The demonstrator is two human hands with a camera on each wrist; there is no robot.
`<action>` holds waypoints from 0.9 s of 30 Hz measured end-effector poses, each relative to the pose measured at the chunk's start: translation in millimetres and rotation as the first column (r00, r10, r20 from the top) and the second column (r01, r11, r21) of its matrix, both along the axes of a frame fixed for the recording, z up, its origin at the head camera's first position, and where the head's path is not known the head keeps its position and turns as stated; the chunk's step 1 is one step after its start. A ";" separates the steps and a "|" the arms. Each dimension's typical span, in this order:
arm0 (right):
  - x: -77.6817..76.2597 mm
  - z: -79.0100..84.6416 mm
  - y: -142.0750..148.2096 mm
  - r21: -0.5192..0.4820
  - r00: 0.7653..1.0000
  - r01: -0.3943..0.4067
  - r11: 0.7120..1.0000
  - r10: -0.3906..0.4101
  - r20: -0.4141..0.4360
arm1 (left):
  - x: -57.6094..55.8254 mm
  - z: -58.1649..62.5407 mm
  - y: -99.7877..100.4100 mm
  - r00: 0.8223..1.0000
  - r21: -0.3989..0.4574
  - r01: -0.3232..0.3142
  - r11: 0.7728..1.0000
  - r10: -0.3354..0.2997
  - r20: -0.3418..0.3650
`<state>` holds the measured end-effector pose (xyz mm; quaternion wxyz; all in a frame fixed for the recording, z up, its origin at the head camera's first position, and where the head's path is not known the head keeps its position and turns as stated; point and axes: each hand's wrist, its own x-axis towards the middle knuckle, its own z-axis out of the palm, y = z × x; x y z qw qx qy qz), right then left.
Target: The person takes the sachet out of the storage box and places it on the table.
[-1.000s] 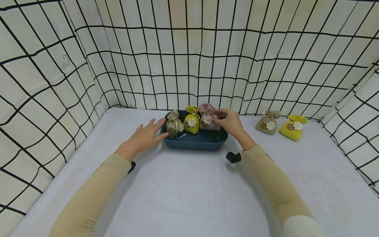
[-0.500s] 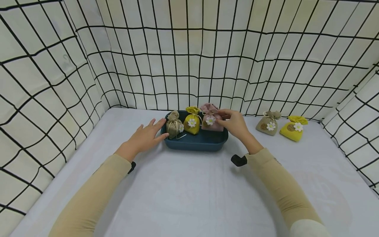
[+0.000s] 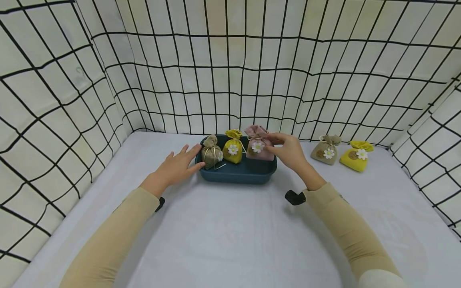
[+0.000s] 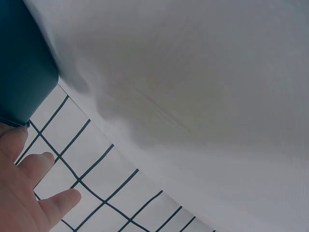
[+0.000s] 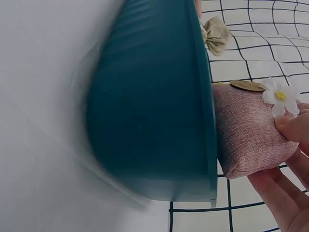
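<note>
And the pink pouch (image 3: pixel 259 153) has slid a touch to the right over the last second, the right hand (image 3: pixel 289 152) travelling with it, thumb on the front and fingers tucked behind in a steady pinch. That opens a gap beside the yellow pouch (image 3: pixel 235 157), where the two stood almost together a second ago, and puts the pink one at the right-hand end of the blue tray (image 3: pixel 235 178). Whether its base touches the tray floor I can't quite tell; the right wrist view shows it close behind the rim, its lower edge in sight. Over on the far side, the left hand (image 3: pixel 175 167) hasn't budged: fingers spread, grasping nothing, tips against the tray's left end. Inside the tray, then: a tan pouch (image 3: pixel 210 153) at the left, the yellow one mid-row, the pink one in hand, and a thin pale strip (image 3: pixel 220 166) lying near the tan pouch. Outside it, well to the right, a second tan pouch (image 3: pixel 324 149) and a second yellow pouch (image 3: pixel 356 163) rest on the white table (image 3: pixel 230 228).
</note>
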<state>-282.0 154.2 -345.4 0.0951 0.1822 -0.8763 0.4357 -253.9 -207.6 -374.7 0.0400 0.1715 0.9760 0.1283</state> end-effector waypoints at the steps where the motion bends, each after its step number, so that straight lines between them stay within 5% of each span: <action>1: 1.0 1.1 0.4 -0.002 1.000 -0.001 1.000 0.001 -0.001 | 0.0 0.0 0.0 1.000 0.000 0.000 1.000 0.000 0.000; 27: 19.0 8.1 22.6 -0.078 0.998 -0.005 0.997 0.010 0.062 | -0.3 -0.3 0.7 1.000 0.011 -0.003 1.000 0.003 0.004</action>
